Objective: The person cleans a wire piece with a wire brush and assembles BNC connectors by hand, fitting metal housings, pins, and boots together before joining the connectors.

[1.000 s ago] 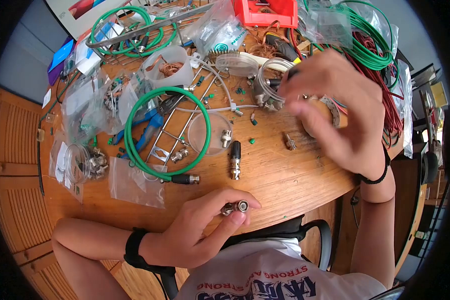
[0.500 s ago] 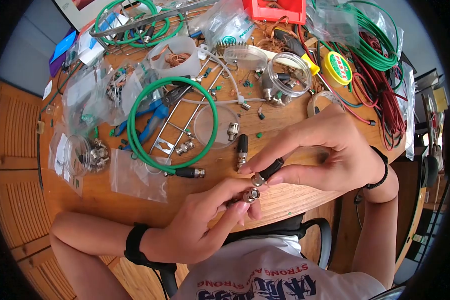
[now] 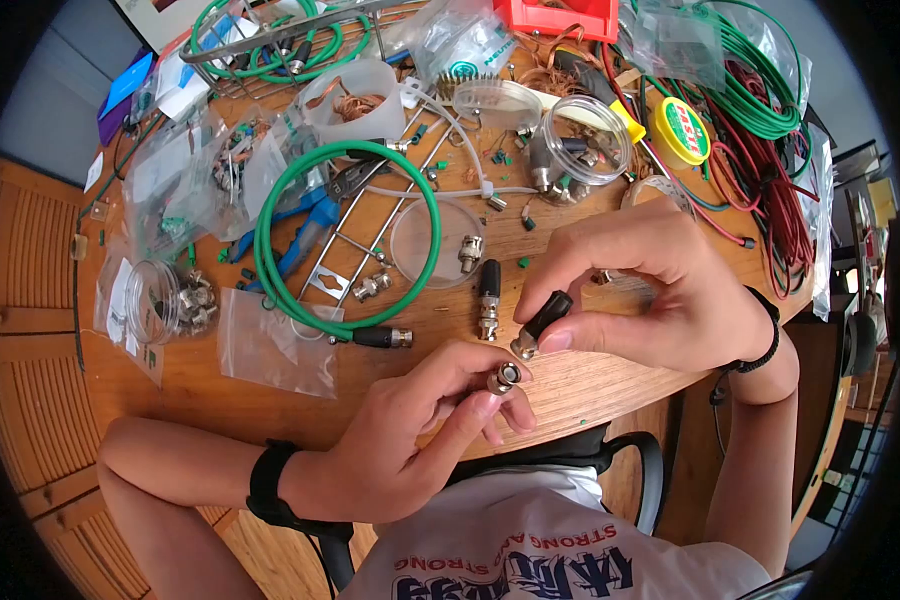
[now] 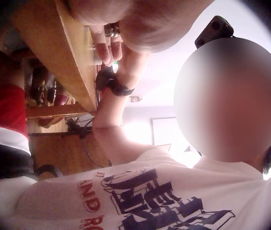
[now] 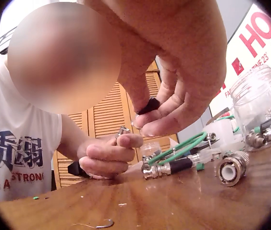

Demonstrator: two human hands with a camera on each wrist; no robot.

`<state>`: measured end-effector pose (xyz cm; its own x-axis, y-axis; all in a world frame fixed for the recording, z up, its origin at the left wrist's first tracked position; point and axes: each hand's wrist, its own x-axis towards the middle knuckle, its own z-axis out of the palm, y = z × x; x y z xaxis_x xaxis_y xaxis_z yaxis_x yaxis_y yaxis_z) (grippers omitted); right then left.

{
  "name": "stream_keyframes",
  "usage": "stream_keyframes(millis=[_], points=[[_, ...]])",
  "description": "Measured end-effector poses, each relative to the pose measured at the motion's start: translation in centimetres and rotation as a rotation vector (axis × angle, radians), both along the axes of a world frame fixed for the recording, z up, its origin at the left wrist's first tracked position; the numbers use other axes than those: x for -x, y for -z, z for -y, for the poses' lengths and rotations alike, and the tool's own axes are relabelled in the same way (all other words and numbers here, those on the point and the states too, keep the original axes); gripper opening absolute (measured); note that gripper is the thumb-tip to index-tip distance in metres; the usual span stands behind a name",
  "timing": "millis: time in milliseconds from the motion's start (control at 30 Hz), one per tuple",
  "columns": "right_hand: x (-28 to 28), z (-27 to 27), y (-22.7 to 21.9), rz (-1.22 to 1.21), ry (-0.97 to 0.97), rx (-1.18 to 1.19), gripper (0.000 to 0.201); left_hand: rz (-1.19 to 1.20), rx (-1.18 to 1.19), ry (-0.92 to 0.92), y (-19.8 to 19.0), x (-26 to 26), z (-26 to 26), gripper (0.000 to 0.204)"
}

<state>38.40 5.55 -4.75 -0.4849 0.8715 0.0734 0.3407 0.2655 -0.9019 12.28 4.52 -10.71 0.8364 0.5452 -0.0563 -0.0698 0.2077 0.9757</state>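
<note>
Head view: left hand pinches small silver metal connector, right hand pinches black-sleeved metal connector; fingers clamped on both. Unmated, near front edge of desk. Black-and-silver cylindrical plug beyond looks assembled.

The place looks like a home room serving as a small electronics workspace. A wooden table carries a looped green cable, blue-handled pliers, loose metal connectors, a clear jar of parts, a cup of copper wire, a yellow tub labelled as paste, and small plastic bags. Slatted wooden doors, like those of a household closet, stand beside it. A black chair armrest and wood flooring add to the domestic look.
</note>
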Motion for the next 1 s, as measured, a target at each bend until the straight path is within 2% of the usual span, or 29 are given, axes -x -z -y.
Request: stream_keyframes(millis=[433, 867, 933, 1000], points=[[-0.2, -0.2, 0.2, -0.023, -0.119, -0.065, 0.019, -0.041, 0.022, 0.023, -0.5, 0.1, -0.1, 0.022], [0.2, 0.0, -0.2, -0.047, -0.056, 0.007, 0.018, -0.076, 0.127, 0.049, -0.7, 0.3, 0.0, 0.025], [0.0, -0.3, 0.3, -0.071, -0.149, -0.067, 0.014, -0.077, 0.123, 0.055, -0.7, 0.3, -0.1, 0.026], [0.0, -0.2, 0.3, -0.079, -0.147, -0.067, 0.013, -0.073, 0.122, 0.059, -0.7, 0.3, -0.1, 0.026]])
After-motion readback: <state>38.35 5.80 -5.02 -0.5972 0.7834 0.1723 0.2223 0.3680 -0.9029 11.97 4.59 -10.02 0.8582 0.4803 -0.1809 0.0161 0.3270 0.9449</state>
